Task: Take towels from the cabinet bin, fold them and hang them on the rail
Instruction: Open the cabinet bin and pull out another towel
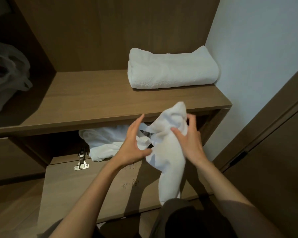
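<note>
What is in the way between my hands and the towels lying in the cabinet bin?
The white towel gripped by your right hand hangs before the right side of the bin. Your open left hand is directly in front of the bin towels, with nothing visible between them.

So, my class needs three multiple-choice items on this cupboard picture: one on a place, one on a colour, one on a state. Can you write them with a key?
1. Where does the folded towel lie? A on the floor; B on the shelf, at its right end; C in the bin.
2. What colour is the held towel? A white; B blue; C red.
3. How is the cabinet's flap door? A shut; B missing; C folded down open.
Key: 1 B, it rests on the shelf top. 2 A, it is plain white. 3 C, its hinge and inner face show.
</note>
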A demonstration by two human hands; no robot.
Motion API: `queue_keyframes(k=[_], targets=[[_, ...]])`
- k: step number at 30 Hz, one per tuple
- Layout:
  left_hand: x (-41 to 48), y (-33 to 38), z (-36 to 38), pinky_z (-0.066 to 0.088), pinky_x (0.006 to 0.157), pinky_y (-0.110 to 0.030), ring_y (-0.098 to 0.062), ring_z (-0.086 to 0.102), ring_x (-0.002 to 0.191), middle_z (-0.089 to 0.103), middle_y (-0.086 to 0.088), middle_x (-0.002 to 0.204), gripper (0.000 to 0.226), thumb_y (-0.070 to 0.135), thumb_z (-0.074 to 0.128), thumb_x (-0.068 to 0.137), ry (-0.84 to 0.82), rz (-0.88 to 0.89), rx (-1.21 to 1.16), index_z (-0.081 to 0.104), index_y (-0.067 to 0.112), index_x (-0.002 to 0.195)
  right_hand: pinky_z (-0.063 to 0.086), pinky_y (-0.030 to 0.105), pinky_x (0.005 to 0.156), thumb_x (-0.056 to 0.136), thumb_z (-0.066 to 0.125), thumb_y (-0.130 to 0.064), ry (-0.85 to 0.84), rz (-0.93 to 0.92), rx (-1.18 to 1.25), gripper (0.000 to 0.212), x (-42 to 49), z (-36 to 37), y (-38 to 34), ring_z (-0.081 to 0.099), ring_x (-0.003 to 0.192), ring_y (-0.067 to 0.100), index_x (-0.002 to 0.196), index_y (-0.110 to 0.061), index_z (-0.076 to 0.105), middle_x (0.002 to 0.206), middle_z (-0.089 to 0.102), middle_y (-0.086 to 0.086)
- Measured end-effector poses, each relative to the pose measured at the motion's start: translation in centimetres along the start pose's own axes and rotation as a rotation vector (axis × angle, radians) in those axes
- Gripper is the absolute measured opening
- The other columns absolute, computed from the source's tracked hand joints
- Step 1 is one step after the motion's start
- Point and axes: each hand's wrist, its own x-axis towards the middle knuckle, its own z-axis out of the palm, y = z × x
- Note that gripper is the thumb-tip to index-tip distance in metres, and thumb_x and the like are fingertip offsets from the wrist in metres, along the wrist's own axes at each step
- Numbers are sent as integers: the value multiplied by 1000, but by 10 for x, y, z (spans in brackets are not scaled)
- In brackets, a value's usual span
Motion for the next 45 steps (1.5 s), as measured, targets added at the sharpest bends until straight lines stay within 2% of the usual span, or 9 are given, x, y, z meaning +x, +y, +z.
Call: queue_keyframes(k=[3, 6, 10, 16, 22, 28, 34, 40, 45], targets=[[4, -8, 18, 22, 116, -43, -10, 4, 147, -6, 21, 158, 137, 41, 91, 58, -160, -35, 118, -14, 52, 146, 50, 32, 88, 94, 63, -29, 30, -102, 145, 61, 5, -21, -24, 55, 118, 12, 131, -57, 24, 141, 46, -12], [11, -11, 38, 25, 116, -46, -14, 14, 146, 3, 18, 159, 141, 47, 91, 53, -159, -20, 155, -17, 55, 143, 51, 29, 92, 95, 61, -28, 25, -81, 288, 52, 3, -32, -38, 52, 121, 7, 132, -50, 32, 135, 48, -16], [15, -4, 55, 54, 78, -33, -11, 60, 92, 61, 1, 113, 95, 34, 73, 83, -28, -47, 105, 5, 50, 148, 55, 22, 79, 95, 61, -30, 55, 123, 369, 31, -3, -46, -28, 61, 96, -7, 121, -45, 51, 110, 59, -25], [17, 9, 59, 55, 57, -21, -12, 64, 81, 65, -2, 110, 28, 6, 54, 96, 201, -169, -201, 63, 23, 116, 43, 19, 88, 100, 48, -17, -73, 99, -122, 33, -20, -53, 1, 44, 122, 17, 125, -38, 52, 135, 39, -1], [10, 37, 46, 56, 66, -22, -6, 64, 92, 65, 5, 107, 29, -1, 57, 91, 98, -123, -362, 65, 26, 101, 48, 35, 93, 62, 83, -56, -321, 146, -306, 107, -27, -34, 7, 33, 119, 7, 141, -53, 11, 138, 21, -17], [6, 63, 55, 50, 82, -20, -7, 57, 100, 59, 3, 112, 26, 2, 55, 93, -27, 14, -398, 57, 25, 105, 51, 25, 72, 73, 82, -30, 6, 93, -110, 48, -21, -44, 6, 59, 96, 6, 110, -40, 53, 100, 59, -16], [-5, 86, 55, 52, 89, -25, -14, 61, 102, 60, -5, 114, 49, 6, 59, 93, 1, -50, -467, 44, 25, 136, 53, 21, 74, 73, 84, -18, 98, 66, -125, 46, -26, -79, -33, 61, 95, 1, 109, -32, 59, 100, 65, -13], [-9, 135, 17, 48, 81, -14, -1, 57, 95, 57, -1, 110, 47, 20, 58, 95, 31, -174, -276, 41, 43, 133, 55, 26, 84, 75, 80, -21, 90, 73, -148, 47, -23, -121, -108, 62, 104, 14, 117, -15, 61, 111, 65, 3], [-9, 234, -39, 46, 80, -12, 3, 57, 96, 63, 26, 106, 36, 13, 54, 98, 35, -99, -241, 53, 36, 126, 49, 13, 81, 75, 80, -12, -2, 29, -150, 42, -11, -157, -214, 60, 101, 4, 109, -28, 61, 107, 64, -3]])
